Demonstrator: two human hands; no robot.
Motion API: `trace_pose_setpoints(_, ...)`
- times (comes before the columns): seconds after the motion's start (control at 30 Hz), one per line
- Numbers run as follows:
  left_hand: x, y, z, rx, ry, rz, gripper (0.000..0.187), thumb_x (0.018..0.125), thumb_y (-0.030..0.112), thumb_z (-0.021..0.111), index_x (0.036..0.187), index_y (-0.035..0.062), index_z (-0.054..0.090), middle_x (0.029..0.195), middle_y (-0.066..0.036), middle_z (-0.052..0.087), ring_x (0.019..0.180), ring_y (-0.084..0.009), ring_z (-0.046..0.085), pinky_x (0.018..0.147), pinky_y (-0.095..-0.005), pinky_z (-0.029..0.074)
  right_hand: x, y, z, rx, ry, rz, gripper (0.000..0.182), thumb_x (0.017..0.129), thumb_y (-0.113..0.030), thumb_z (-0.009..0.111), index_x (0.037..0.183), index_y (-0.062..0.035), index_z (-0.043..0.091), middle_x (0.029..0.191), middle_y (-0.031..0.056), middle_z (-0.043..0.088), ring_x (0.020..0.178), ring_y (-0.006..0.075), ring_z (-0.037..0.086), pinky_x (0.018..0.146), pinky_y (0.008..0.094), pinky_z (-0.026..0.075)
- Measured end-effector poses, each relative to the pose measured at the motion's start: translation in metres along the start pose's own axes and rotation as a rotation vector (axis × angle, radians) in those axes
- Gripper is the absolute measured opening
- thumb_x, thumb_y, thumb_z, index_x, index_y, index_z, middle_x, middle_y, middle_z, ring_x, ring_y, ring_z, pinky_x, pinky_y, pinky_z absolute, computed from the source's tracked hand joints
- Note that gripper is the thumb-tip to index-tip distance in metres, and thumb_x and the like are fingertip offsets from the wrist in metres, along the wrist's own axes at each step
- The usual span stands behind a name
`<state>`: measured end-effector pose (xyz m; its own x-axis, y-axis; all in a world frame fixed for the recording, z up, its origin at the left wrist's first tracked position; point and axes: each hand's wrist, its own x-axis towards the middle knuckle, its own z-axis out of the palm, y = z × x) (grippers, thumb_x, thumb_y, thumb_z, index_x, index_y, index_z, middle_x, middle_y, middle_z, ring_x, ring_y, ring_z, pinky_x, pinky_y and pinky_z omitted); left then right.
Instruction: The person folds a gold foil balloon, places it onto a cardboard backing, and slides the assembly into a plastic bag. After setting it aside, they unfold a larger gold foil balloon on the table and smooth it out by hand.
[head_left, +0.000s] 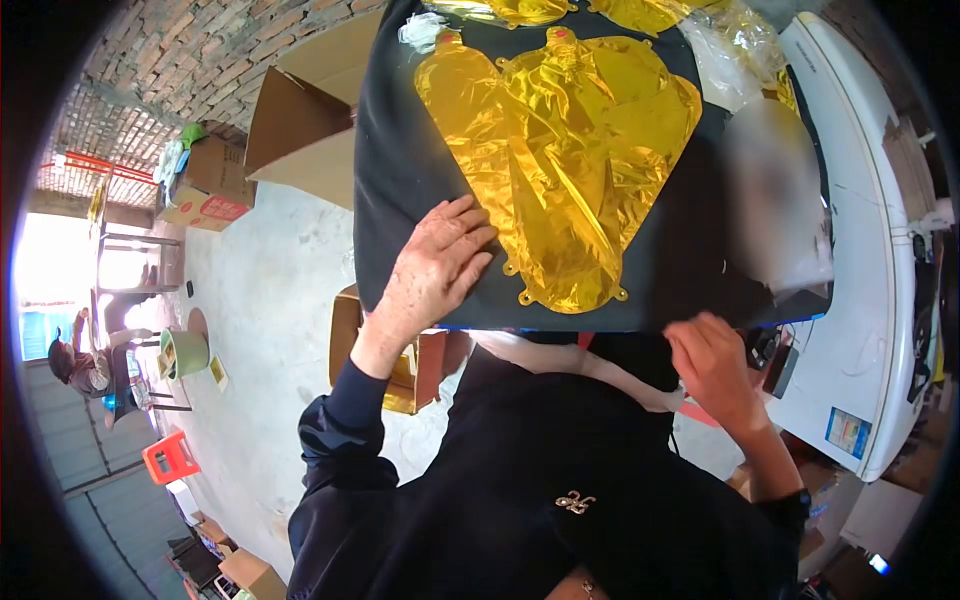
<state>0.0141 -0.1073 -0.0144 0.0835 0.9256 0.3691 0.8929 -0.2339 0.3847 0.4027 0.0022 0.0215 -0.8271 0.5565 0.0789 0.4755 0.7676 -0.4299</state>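
A flat gold foil balloon [570,170], uninflated and wrinkled, lies on the dark cloth-covered table [395,150] in front of me. It looks layered, with small tabs along its edges. My left hand [440,255] rests at its lower left edge, fingers stretched out and touching the foil. Off the table's front edge, to the right of the balloon, is my right hand [712,362]. Its fingers are curled together in a pinch; whatever may be between them is hidden.
More gold foil [530,10] lies at the table's far edge, beside clear plastic bags [735,50]. A blurred packet [780,195] sits at the right, next to a white appliance [850,250]. Cardboard boxes [300,125] stand left. Another person [90,365] sits far left.
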Motion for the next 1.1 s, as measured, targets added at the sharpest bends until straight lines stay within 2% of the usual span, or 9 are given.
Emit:
trace_pose_setpoints(0.03, -0.003, 0.005, 0.003, -0.005, 0.011, -0.011, 0.03, 0.092, 0.009, 0.077, 0.121, -0.0005, 0.075, 0.133, -0.017, 0.071, 0.137, -0.0376, 0.06, 0.119, -0.0496, 0.046, 0.014, -0.002, 0.006, -0.056, 0.042, -0.134, 0.027, 0.08, 0.001, 0.075, 0.105, -0.004, 0.066, 0.097, 0.0119, 0.066, 0.097, 0.032, 0.065, 0.082, 0.0445, 0.052)
trace_pose_setpoints(0.1, -0.005, 0.009, 0.008, -0.016, 0.016, -0.029, 0.03, 0.093, 0.009, 0.077, 0.121, 0.0001, 0.076, 0.134, -0.017, 0.071, 0.139, -0.0377, 0.059, 0.121, -0.0495, 0.045, 0.034, -0.001, 0.028, -0.074, 0.174, -0.251, 0.036, 0.08, -0.004, 0.08, 0.112, -0.0042, 0.066, 0.109, 0.0119, 0.066, 0.103, 0.0325, 0.064, 0.086, 0.0441, 0.052)
trace_pose_setpoints(0.3, 0.003, 0.017, 0.011, -0.006, 0.073, -0.044, 0.038, 0.093, 0.008, 0.077, 0.13, 0.0025, 0.073, 0.142, -0.016, 0.067, 0.144, -0.0378, 0.054, 0.122, -0.0519, 0.043, 0.065, -0.019, 0.052, -0.106, 0.307, -0.307, 0.058, 0.071, -0.017, 0.092, 0.121, -0.0059, 0.066, 0.123, 0.0112, 0.063, 0.114, 0.0322, 0.063, 0.091, 0.0441, 0.052)
trace_pose_setpoints(0.43, 0.003, 0.011, 0.017, 0.011, -0.013, -0.033, 0.038, 0.095, 0.006, 0.073, 0.133, 0.0035, 0.071, 0.149, -0.014, 0.064, 0.147, -0.035, 0.053, 0.124, -0.0525, 0.04, 0.083, -0.022, 0.065, -0.121, 0.317, -0.339, 0.056, 0.068, -0.015, 0.091, 0.118, -0.007, 0.068, 0.12, 0.0102, 0.065, 0.113, 0.0298, 0.063, 0.089, 0.0429, 0.051)
trace_pose_setpoints(0.53, 0.0, 0.007, 0.022, -0.04, 0.009, -0.049, 0.036, 0.097, 0.005, 0.07, 0.133, 0.004, 0.073, 0.147, -0.013, 0.066, 0.146, -0.0328, 0.055, 0.126, -0.0533, 0.037, 0.091, -0.022, 0.068, -0.117, 0.281, -0.296, 0.048, 0.07, -0.012, 0.088, 0.114, -0.0076, 0.07, 0.114, 0.0066, 0.068, 0.109, 0.0271, 0.064, 0.087, 0.0426, 0.051)
trace_pose_setpoints(0.73, -0.002, 0.004, 0.027, -0.058, 0.03, -0.063, 0.033, 0.1, 0.007, 0.068, 0.133, 0.0052, 0.074, 0.148, -0.012, 0.066, 0.145, -0.0316, 0.057, 0.128, -0.0531, 0.036, 0.102, -0.018, 0.075, -0.095, 0.418, -0.294, 0.022, 0.08, -0.007, 0.081, 0.1, -0.0079, 0.073, 0.098, 0.004, 0.069, 0.094, 0.0245, 0.067, 0.079, 0.0382, 0.054)
trace_pose_setpoints(0.87, -0.003, 0.005, 0.029, -0.068, 0.041, -0.073, 0.032, 0.101, 0.01, 0.068, 0.132, 0.0053, 0.074, 0.148, -0.012, 0.067, 0.145, -0.031, 0.056, 0.128, -0.0534, 0.036, 0.112, -0.019, 0.07, -0.101, 0.491, -0.28, 0.022, 0.079, -0.008, 0.081, 0.1, -0.0073, 0.073, 0.095, 0.0045, 0.069, 0.086, 0.0239, 0.068, 0.074, 0.0375, 0.055)
trace_pose_setpoints(0.97, -0.003, 0.006, 0.027, -0.051, 0.031, -0.061, 0.031, 0.1, 0.011, 0.069, 0.13, 0.0043, 0.075, 0.147, -0.013, 0.067, 0.144, -0.0319, 0.056, 0.127, -0.0536, 0.036, 0.115, -0.023, 0.072, -0.144, 0.516, -0.292, 0.024, 0.077, -0.008, 0.081, 0.1, -0.0077, 0.073, 0.095, 0.0036, 0.068, 0.086, 0.0232, 0.068, 0.074, 0.0368, 0.055)
trace_pose_setpoints(1.1, -0.009, 0.015, 0.025, -0.043, 0.023, -0.035, 0.03, 0.098, 0.013, 0.072, 0.126, 0.003, 0.076, 0.144, -0.015, 0.068, 0.143, -0.0338, 0.057, 0.127, -0.0537, 0.036, 0.111, -0.033, 0.07, -0.2, 0.492, -0.331, 0.033, 0.069, -0.001, 0.082, 0.101, -0.0068, 0.074, 0.092, 0.0046, 0.068, 0.083, 0.0249, 0.066, 0.071, 0.0367, 0.053)
